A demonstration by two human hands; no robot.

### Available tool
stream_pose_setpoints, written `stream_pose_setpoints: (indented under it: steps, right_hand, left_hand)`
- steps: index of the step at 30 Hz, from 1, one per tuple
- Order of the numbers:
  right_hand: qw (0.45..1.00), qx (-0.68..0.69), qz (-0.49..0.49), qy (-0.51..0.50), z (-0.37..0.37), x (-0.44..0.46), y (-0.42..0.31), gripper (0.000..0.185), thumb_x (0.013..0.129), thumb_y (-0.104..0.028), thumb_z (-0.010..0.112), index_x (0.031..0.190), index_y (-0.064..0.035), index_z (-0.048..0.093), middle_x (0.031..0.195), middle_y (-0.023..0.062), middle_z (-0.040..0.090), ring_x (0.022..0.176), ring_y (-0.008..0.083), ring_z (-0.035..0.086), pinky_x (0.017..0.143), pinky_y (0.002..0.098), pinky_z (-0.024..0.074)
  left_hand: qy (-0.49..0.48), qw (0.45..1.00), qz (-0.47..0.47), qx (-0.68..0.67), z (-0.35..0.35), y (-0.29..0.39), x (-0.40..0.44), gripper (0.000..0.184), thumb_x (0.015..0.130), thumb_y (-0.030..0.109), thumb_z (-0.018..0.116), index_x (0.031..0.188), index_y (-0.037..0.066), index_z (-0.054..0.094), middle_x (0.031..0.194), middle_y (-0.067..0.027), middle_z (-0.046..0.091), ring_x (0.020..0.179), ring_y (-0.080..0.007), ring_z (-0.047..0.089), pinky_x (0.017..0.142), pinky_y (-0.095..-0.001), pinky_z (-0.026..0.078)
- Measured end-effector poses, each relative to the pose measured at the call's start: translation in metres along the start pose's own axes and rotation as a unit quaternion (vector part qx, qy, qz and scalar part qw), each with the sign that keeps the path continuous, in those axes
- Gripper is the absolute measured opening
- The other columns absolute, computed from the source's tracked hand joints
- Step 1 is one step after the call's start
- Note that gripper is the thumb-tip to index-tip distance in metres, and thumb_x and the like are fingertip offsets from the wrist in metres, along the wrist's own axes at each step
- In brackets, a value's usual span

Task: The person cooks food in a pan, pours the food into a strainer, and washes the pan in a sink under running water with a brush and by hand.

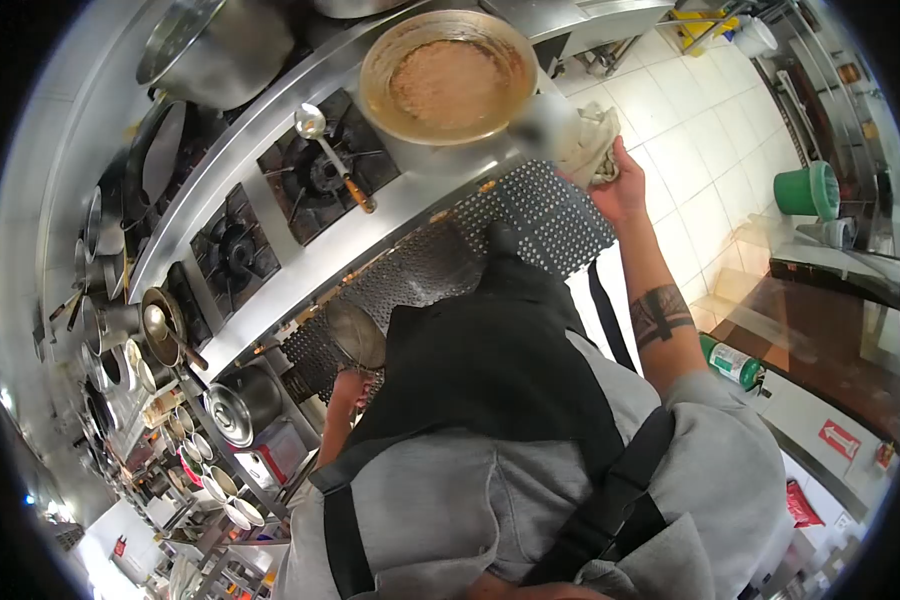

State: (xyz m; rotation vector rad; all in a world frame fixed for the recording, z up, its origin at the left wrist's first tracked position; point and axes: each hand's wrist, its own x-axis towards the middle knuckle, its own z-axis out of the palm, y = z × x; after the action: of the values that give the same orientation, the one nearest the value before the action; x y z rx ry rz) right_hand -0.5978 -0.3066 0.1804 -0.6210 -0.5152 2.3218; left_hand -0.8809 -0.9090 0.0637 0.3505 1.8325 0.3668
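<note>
My right hand (625, 185) is closed on a crumpled pale cloth (595, 140), beside the rim of a large wide pan (378, 105). A pinkish-brown, lumpy food (450, 85) lies inside that pan. Low at my left side, my left hand (350, 388) grips what looks like a round strainer (358, 335), its grey-brown bowl over the floor mat; part of that hand is hidden by my apron. On the burner left of the pan rests a metal spoon (310, 122) with a wooden handle. A blurred patch covers the pan's right edge near the cloth.
The steel stove (295, 255) runs diagonally in front of me, with a second burner (235, 250). A tall pot (225, 55) and several pans stand behind. Underfoot is a perforated black mat (550, 215). A green bucket (808, 190) stands at the right.
</note>
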Motion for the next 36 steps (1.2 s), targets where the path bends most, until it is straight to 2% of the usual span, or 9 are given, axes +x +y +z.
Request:
stream_pose_setpoints:
  steps: [4,8,11,13,14,16,22,28,36]
  right_hand:
    - [0.892,-0.427,0.012,0.152,-0.043,0.028,-0.024,0.042,0.102,-0.035,0.058,0.129,-0.0031,0.063,0.113,0.0109,0.069,0.095,0.017,0.066,0.088,0.0315,0.0525]
    - [0.702,-0.699,-0.017,0.131,-0.041,0.029,-0.061,0.041,0.104,-0.039,0.052,0.12,-0.0062,0.071,0.106,0.0058,0.072,0.101,0.0197,0.065,0.085,0.0321,0.0498]
    - [0.839,-0.533,-0.02,0.107,-0.045,0.035,-0.074,0.047,0.105,-0.043,0.049,0.132,-0.008,0.064,0.117,0.0066,0.07,0.107,0.0202,0.064,0.09,0.0333,0.0501]
    - [0.946,-0.298,0.002,0.125,-0.025,0.029,-0.087,0.053,0.106,-0.045,0.045,0.141,-0.0064,0.055,0.13,0.0102,0.063,0.118,0.022,0.06,0.1,0.035,0.0475]
    - [0.957,-0.28,-0.014,0.071,-0.022,0.026,-0.095,0.061,0.106,-0.047,0.04,0.149,-0.0045,0.041,0.144,0.0136,0.051,0.129,0.025,0.052,0.108,0.0391,0.0433]
    - [0.969,-0.236,-0.036,0.065,-0.015,0.02,-0.108,0.062,0.106,-0.047,0.037,0.15,-0.0037,0.038,0.146,0.0151,0.048,0.132,0.0266,0.05,0.11,0.0406,0.0425]
    - [0.989,-0.061,-0.058,0.119,0.002,-0.004,-0.126,0.07,0.103,-0.059,0.033,0.146,-0.0044,0.042,0.148,0.0156,0.047,0.135,0.0338,0.046,0.115,0.0512,0.0365]
    - [0.993,0.094,0.056,0.048,-0.037,0.027,-0.033,0.046,0.104,-0.034,0.04,0.136,-0.0042,0.052,0.137,0.0147,0.057,0.127,0.0339,0.054,0.112,0.052,0.0383]
    - [0.996,-0.038,0.073,0.033,-0.008,0.061,-0.001,0.052,0.105,-0.043,0.045,0.14,-0.0046,0.049,0.139,0.0125,0.055,0.128,0.0282,0.053,0.11,0.0442,0.0412]
  left_hand:
    - [0.01,1.0,0.007,-0.017,0.016,0.056,-0.003,0.022,0.094,0.024,0.053,0.082,0.01,0.065,0.06,0.0022,0.045,0.042,-0.0124,0.038,0.037,-0.0303,0.026]
    - [0.032,0.992,-0.066,-0.103,0.047,0.103,-0.014,0.029,0.097,0.029,0.047,0.083,0.011,0.065,0.06,0.0027,0.048,0.043,-0.0117,0.039,0.038,-0.0301,0.027]
    - [0.002,0.954,-0.144,-0.264,0.065,0.038,0.025,0.031,0.096,0.031,0.047,0.083,0.011,0.066,0.061,0.0029,0.051,0.049,-0.0137,0.046,0.039,-0.0313,0.03]
    - [-0.049,0.834,-0.179,-0.52,0.076,-0.041,0.061,0.032,0.096,0.033,0.046,0.083,0.012,0.067,0.061,0.0031,0.053,0.052,-0.0151,0.05,0.039,-0.0321,0.033]
    - [-0.045,0.921,-0.104,-0.373,0.076,-0.046,0.069,0.03,0.095,0.031,0.048,0.082,0.012,0.067,0.061,0.0027,0.053,0.053,-0.0154,0.051,0.039,-0.032,0.033]
    - [0.022,0.986,0.109,0.128,0.073,-0.055,0.086,0.022,0.093,0.025,0.055,0.08,0.011,0.067,0.06,0.0017,0.054,0.055,-0.0164,0.054,0.039,-0.0316,0.032]
    - [-0.029,0.993,-0.091,-0.068,0.047,0.02,0.074,0.015,0.091,0.019,0.059,0.084,0.009,0.068,0.061,0.0023,0.05,0.05,-0.0133,0.045,0.04,-0.0296,0.029]
    - [-0.033,0.99,-0.089,-0.102,0.028,0.084,0.038,0.008,0.089,0.013,0.063,0.09,0.007,0.069,0.062,0.0028,0.045,0.044,-0.0102,0.037,0.04,-0.0276,0.026]
    - [-0.026,0.976,-0.161,-0.142,0.048,0.043,0.011,0.01,0.088,0.014,0.063,0.08,0.009,0.062,0.06,0.0017,0.045,0.044,-0.0108,0.037,0.039,-0.0289,0.026]
